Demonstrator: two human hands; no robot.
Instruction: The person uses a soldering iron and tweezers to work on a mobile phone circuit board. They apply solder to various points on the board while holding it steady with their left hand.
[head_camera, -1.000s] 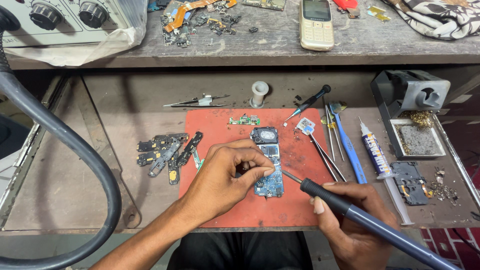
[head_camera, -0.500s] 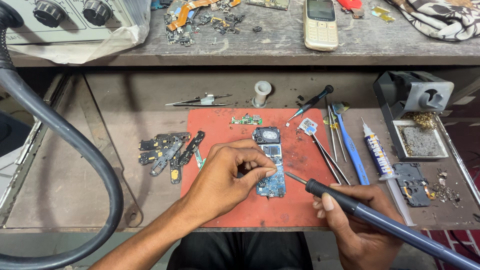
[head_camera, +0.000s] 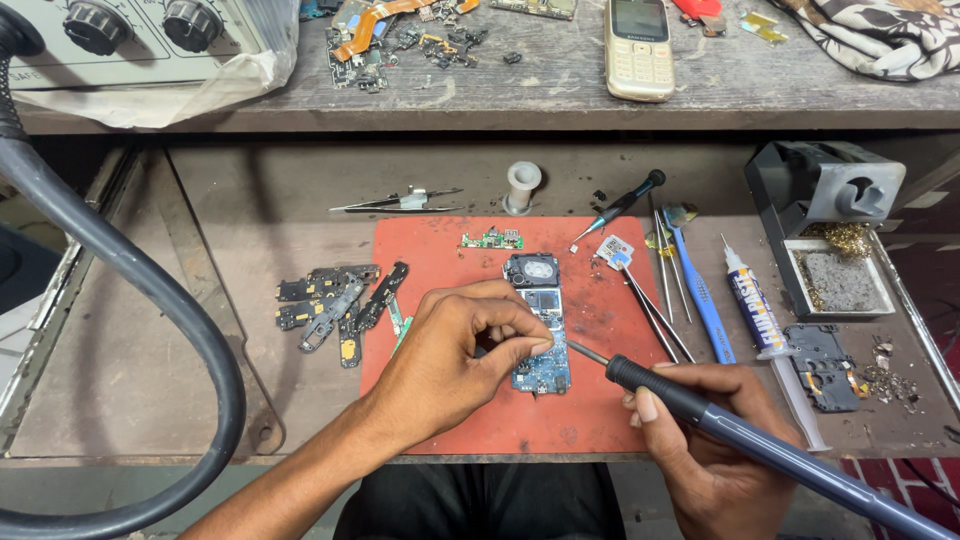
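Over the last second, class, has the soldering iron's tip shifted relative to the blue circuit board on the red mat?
No clear shift: the soldering iron tip stays just right of the circuit board.

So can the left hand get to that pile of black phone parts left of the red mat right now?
Probably yes: the black parts lie in the open just beside the left hand, nothing between, though its fingers rest on the circuit board.

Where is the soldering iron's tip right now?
In the head view the soldering iron, held in the right hand, points its tip at the right edge of the blue circuit board on the red mat, just beside the left hand.
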